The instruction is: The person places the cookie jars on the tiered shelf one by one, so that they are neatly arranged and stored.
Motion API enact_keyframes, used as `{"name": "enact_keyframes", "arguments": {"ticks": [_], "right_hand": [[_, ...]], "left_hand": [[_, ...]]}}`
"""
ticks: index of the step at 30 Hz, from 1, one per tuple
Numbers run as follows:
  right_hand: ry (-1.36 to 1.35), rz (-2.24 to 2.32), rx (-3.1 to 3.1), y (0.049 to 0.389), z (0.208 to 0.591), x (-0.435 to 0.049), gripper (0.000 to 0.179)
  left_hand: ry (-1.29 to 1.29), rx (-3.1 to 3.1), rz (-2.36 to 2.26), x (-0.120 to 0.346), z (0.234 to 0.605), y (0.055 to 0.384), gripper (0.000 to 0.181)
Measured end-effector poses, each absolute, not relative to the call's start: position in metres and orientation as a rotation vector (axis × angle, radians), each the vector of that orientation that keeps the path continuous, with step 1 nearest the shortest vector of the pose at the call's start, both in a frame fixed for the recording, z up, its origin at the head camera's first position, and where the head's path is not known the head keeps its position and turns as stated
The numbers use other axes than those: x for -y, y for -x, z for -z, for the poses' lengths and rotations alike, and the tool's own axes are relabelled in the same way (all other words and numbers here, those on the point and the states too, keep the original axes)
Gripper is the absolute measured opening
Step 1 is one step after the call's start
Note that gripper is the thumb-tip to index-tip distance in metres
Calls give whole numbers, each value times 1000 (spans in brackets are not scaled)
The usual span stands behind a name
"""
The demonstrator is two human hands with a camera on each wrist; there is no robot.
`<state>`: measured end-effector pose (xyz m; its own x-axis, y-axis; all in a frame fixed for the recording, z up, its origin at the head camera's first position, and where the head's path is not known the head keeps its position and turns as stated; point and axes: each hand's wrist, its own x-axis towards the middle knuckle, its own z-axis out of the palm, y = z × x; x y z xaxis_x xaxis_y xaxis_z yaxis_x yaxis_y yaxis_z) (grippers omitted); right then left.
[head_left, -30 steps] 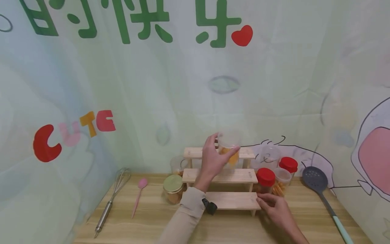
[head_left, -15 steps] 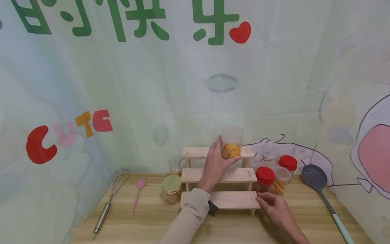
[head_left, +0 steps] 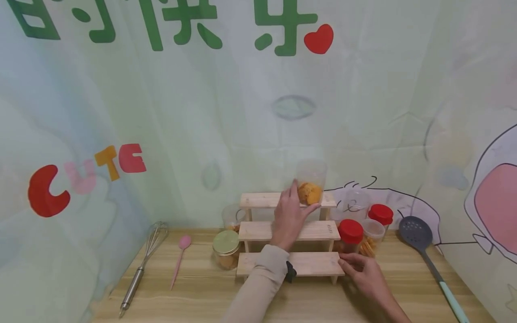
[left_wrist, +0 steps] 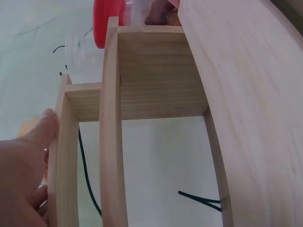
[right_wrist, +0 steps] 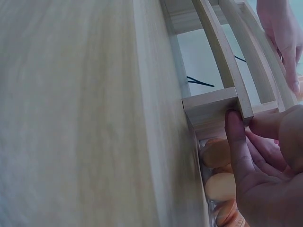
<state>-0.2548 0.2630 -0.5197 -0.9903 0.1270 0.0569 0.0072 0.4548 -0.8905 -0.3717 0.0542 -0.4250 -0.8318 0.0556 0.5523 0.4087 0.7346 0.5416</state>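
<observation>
A clear jar with orange-brown cookies (head_left: 310, 192) stands upright at the top tier of a three-step wooden rack (head_left: 315, 230). My left hand (head_left: 290, 215) grips the jar low on its left side, thumb across the front. In the left wrist view the left hand (left_wrist: 23, 165) is at the edge of the top board, with the jar mostly hidden. My right hand (head_left: 365, 274) pinches the right end of the lowest step. The right wrist view shows the right hand's thumb and finger (right_wrist: 234, 125) on that board's corner.
Right of the rack are two red-lidded jars (head_left: 350, 231) (head_left: 381, 214), a jar of sticks (head_left: 370, 237) and a clear jar (head_left: 357, 202). A slotted skimmer (head_left: 416, 233) lies far right. On the left are a green-lidded jar (head_left: 226, 249), pink spoon (head_left: 185, 243) and whisk (head_left: 137, 278).
My left hand has carried the cookie jar slightly to the right and turned it, coming down toward the top tier. The right hand keeps its pinch on the lowest step.
</observation>
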Motion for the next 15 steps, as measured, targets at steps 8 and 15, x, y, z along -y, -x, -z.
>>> {"name": "enact_keyframes", "arguments": {"ticks": [8,15], "right_hand": [[92,-1610,2566,256,521,-264,32],[87,-1594,2570,256,523,-265,32]], "left_hand": [[330,2452,891,-59,425,376,104],[343,2461,829,-59,425,376,105]]}}
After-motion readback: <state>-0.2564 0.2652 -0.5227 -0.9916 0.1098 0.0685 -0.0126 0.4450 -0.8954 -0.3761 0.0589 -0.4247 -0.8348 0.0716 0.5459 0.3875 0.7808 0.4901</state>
